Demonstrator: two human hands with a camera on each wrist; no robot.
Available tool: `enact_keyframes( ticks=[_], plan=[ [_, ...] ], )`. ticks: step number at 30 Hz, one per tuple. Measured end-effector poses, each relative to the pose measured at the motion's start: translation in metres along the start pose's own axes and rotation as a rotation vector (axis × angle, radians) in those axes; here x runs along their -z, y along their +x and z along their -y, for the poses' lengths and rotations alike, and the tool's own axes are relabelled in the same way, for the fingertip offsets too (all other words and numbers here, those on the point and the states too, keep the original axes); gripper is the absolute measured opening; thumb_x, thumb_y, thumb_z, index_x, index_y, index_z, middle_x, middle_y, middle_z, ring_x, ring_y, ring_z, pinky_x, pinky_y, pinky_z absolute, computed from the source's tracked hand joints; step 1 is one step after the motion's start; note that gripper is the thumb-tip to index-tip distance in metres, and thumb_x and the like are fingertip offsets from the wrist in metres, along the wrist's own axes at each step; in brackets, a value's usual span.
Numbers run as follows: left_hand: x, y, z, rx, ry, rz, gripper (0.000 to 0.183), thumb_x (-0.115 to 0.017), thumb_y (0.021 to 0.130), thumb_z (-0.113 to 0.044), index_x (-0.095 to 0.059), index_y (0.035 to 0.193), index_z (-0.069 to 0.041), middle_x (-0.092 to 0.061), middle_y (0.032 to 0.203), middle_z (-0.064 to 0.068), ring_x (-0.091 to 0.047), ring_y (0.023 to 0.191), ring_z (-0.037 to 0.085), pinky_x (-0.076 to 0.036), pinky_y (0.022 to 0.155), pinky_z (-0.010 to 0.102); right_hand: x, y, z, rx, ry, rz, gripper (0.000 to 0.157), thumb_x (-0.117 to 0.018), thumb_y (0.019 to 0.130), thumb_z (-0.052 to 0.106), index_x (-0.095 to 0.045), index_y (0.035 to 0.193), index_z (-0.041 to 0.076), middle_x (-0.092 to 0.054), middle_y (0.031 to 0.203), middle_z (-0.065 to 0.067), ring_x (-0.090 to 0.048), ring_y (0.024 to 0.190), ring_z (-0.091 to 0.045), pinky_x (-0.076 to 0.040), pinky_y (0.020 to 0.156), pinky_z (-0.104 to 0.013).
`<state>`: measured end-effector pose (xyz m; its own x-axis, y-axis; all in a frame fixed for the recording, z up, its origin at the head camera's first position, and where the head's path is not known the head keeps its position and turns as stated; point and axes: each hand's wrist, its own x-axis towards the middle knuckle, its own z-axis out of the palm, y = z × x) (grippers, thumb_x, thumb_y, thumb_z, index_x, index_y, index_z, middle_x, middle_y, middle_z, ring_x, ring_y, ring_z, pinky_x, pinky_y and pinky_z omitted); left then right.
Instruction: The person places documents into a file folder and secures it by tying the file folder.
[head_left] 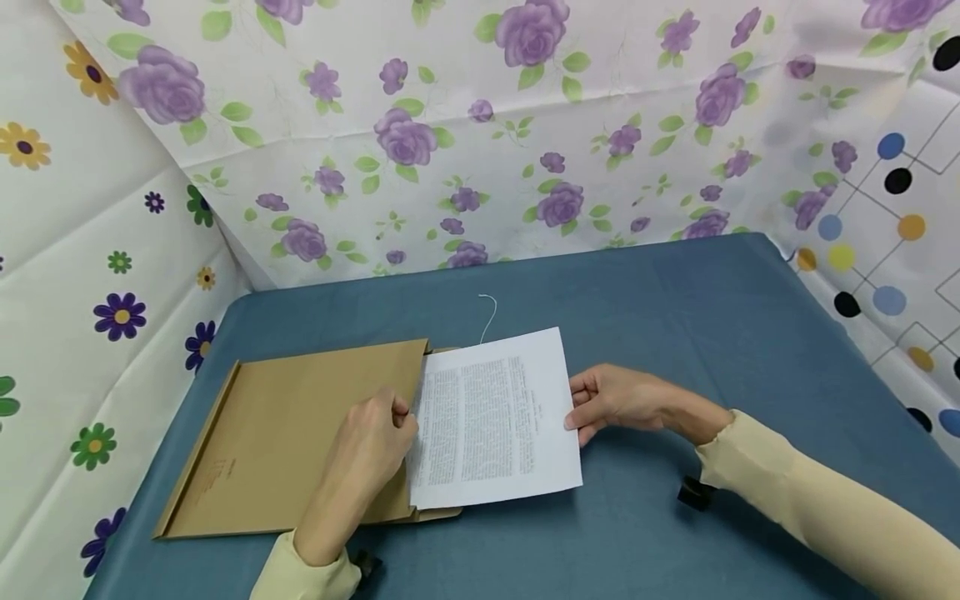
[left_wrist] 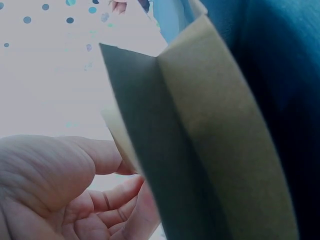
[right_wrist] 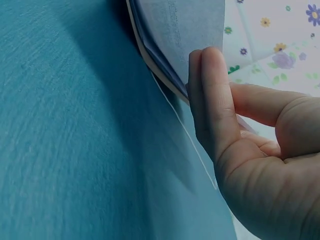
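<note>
A brown kraft-paper document envelope (head_left: 300, 417) lies flat on the table, its opening toward the right. White printed sheets (head_left: 487, 425) stick out of that opening, dense text turned sideways on the top one. My left hand (head_left: 371, 442) pinches the envelope's opening edge between thumb and curled fingers; in the left wrist view the brown folded side (left_wrist: 185, 125) stands beside the fingertips. With thumb on top and fingers beneath, my right hand (head_left: 611, 404) grips the right edge of the sheets. The sheets' left part is hidden inside the envelope.
A thin white string (head_left: 492, 312) trails from behind the sheets onto the blue tablecloth (head_left: 675, 317). Flower-patterned cloth (head_left: 450, 125) hangs behind the table, with more patterned cloth at both sides. A dark strap piece (head_left: 696, 493) shows under the right wrist.
</note>
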<state>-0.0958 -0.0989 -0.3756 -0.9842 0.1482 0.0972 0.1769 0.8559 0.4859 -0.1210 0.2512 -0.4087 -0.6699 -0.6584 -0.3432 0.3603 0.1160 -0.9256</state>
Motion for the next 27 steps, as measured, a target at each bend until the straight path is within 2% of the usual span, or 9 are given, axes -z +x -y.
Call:
enact_keyframes(
  ticks=[17, 27],
  plan=[
    [0.000, 0.000, -0.001, -0.013, 0.000, -0.011, 0.006, -0.067, 0.087, 0.003, -0.063, 0.088, -0.001, -0.056, 0.075, 0.007, -0.050, 0.062, 0.019, -0.039, 0.052, 0.028, -0.026, 0.028, 0.001, -0.002, 0.008, -0.027, 0.035, -0.075, 0.089, -0.004, -0.064, 0.121, -0.009, -0.071, 0.109, -0.026, -0.073, 0.079, -0.027, -0.061, 0.074, -0.037],
    [0.000, -0.002, -0.001, -0.009, -0.013, -0.012, 0.006, -0.068, 0.087, 0.003, -0.063, 0.088, -0.001, -0.057, 0.076, 0.007, -0.051, 0.062, 0.019, -0.040, 0.052, 0.028, -0.041, 0.047, 0.003, 0.003, 0.009, -0.039, 0.030, -0.074, 0.088, -0.007, -0.065, 0.117, -0.009, -0.072, 0.103, -0.025, -0.073, 0.074, -0.025, -0.061, 0.071, -0.037]
  ],
)
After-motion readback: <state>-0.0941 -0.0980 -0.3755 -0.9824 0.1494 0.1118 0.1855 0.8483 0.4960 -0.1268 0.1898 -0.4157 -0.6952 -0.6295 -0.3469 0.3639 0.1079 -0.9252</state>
